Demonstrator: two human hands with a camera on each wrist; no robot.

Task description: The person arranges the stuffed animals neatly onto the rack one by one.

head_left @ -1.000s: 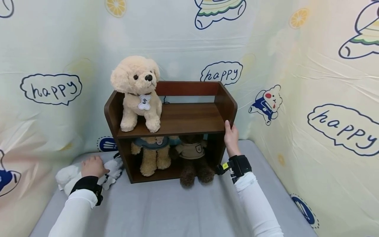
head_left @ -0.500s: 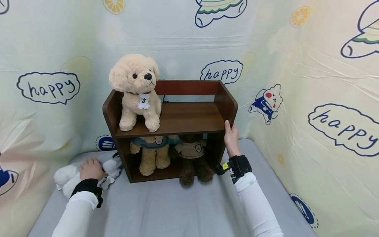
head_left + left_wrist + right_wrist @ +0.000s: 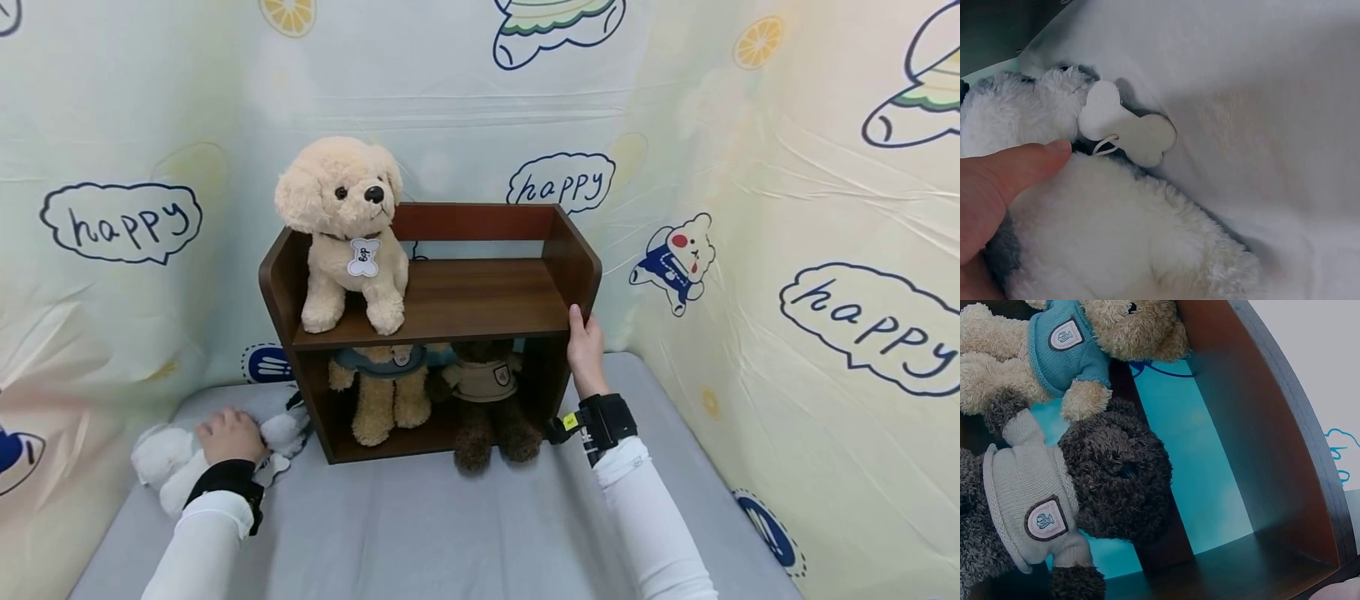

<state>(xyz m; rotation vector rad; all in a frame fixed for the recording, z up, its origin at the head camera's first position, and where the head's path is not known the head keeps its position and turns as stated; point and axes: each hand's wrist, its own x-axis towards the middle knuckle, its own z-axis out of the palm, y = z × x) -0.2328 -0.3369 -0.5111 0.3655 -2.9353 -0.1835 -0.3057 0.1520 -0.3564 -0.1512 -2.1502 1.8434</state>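
A grey-and-white plush dog [image 3: 165, 467] lies on its side at the left of the shelf. My left hand [image 3: 231, 437] grips it round the body. In the left wrist view, the thumb [image 3: 1035, 165] presses by its neck, near a white bone-shaped tag [image 3: 1129, 122] on a loop; the other fingers are mostly hidden. My right hand [image 3: 587, 354] holds the right side panel of the dark brown wooden shelf [image 3: 487, 296], its thumb along the front edge. On the upper board sits a cream plush dog [image 3: 348, 217] with a bone tag.
Below, a tan teddy bear [image 3: 393, 400] in a blue sweater and a dark brown teddy bear [image 3: 491, 408] in a light sweater sit side by side. The brown one's feet stick out past the front edge. Grey cloth [image 3: 420, 533] covers the table; printed curtains [image 3: 450, 100] surround it.
My left hand and the grey-and-white plush dog have shifted slightly left and toward me. My right hand keeps its hold on the shelf.
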